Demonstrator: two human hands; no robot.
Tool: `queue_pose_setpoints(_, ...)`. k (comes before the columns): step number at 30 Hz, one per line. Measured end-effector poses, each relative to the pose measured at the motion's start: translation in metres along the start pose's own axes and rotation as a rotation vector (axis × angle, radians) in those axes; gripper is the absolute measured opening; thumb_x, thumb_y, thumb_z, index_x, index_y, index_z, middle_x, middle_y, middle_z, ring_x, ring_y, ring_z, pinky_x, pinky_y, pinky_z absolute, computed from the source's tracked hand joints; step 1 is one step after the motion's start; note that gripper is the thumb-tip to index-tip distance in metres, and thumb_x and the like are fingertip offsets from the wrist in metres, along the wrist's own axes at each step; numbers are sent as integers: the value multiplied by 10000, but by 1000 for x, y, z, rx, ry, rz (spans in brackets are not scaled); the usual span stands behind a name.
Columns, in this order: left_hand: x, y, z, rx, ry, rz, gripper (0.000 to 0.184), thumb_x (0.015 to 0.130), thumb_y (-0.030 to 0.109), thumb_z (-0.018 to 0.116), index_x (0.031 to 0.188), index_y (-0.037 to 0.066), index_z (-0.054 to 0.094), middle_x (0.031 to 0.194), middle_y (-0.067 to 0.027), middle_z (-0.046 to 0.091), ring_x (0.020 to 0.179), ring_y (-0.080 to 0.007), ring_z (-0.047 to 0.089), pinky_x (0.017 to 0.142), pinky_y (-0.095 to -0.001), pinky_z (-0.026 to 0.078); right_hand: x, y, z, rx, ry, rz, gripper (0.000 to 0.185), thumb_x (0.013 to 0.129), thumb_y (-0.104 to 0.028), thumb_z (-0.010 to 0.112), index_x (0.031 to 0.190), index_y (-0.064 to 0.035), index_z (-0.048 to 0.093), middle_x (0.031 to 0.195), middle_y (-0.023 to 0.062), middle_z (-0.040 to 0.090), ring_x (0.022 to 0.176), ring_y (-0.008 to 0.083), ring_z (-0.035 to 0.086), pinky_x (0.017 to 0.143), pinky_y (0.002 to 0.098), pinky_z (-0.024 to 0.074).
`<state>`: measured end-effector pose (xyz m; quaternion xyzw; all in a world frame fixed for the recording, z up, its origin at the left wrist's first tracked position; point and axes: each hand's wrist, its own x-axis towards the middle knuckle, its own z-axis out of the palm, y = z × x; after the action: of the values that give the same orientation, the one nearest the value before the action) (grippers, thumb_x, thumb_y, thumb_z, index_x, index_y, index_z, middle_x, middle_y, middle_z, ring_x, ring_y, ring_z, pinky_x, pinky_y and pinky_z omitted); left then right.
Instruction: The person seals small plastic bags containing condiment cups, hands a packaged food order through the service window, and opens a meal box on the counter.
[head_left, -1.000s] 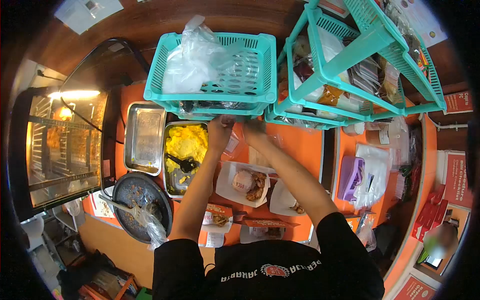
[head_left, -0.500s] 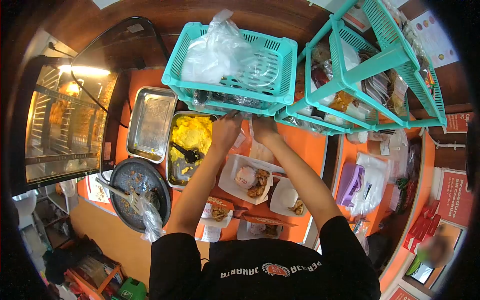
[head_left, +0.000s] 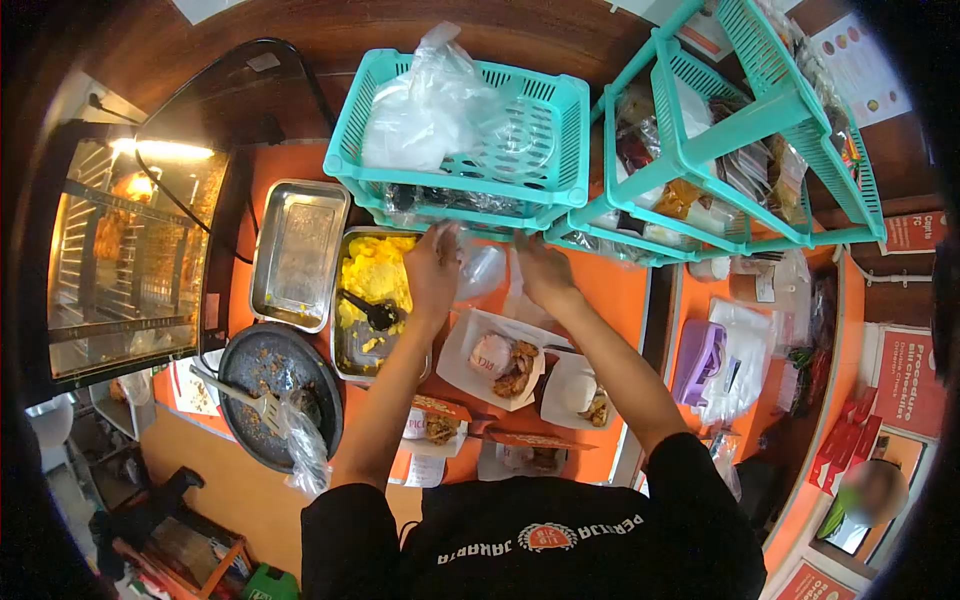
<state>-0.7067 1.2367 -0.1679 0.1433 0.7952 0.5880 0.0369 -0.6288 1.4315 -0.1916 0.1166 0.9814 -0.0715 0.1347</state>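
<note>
My left hand point(head_left: 435, 268) is closed on a clear plastic bag point(head_left: 482, 272), just in front of the teal basket point(head_left: 456, 190). To its right, my right hand point(head_left: 545, 270) pinches a translucent plastic strip point(head_left: 520, 298); its fingertips are partly hidden. Whether the strip belongs to the bag, I cannot tell. Below the hands stands an open paper box point(head_left: 470, 375) with wrapped rice point(head_left: 492, 354) and fried chicken point(head_left: 514, 370). Another open box point(head_left: 575, 392) stands to its right, and two more with red printed flaps are nearer my body.
On the left are a metal tray of yellow food point(head_left: 376, 275) with a black spoon, a bare metal tray point(head_left: 298, 255), a stone mortar point(head_left: 280, 395) with a spatula, and a lit display case point(head_left: 135, 250). A teal rack point(head_left: 720, 160) and purple holder point(head_left: 700, 362) stand right.
My hands have moved apart: the left shifted left and slightly toward me, the right slightly right. The clear bag now shows spread out between them.
</note>
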Motion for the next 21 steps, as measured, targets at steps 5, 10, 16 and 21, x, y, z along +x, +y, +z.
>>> queue_pose_setpoints(5, -14, -26, 40, -798, 147, -457, 300, 1073, 211, 587, 1224, -48, 598, 1255, -175, 648, 918, -297, 713, 810, -460, 677, -61, 35, -52, 142, -102, -110, 856, 721, 124, 613, 1521, -101, 409, 1064, 278, 701, 942, 450, 697, 764, 542, 560)
queue_pose_setpoints(10, -18, -2, 58, -971, 83, -591, 268, 1075, 226, 589, 1219, 2, 577, 1266, -154, 662, 1048, -294, 699, 897, -442, 652, -73, 51, -61, 253, 27, -287, 806, 725, 131, 619, 1457, -186, 506, 1166, 237, 681, 909, 461, 690, 769, 557, 542)
queue_pose_setpoints(16, -18, 8, 55, -1099, 48, -587, 226, 1076, 198, 582, 1189, 3, 565, 1293, -163, 659, 1072, -328, 690, 896, -451, 651, -48, 81, -64, 436, -85, -445, 708, 719, 82, 732, 1364, -155, 563, 1529, 147, 485, 1341, 338, 554, 1084, 407, 483)
queue_pose_setpoints(21, -14, -21, 66, -1231, -52, -700, 241, 1078, 204, 574, 1233, 19, 570, 1277, -133, 666, 1145, -315, 665, 1013, -492, 589, -38, 87, -65, 1364, -487, -252, 882, 734, 39, 786, 1543, -100, 465, 1512, 44, 509, 1346, 188, 499, 1159, 318, 373)
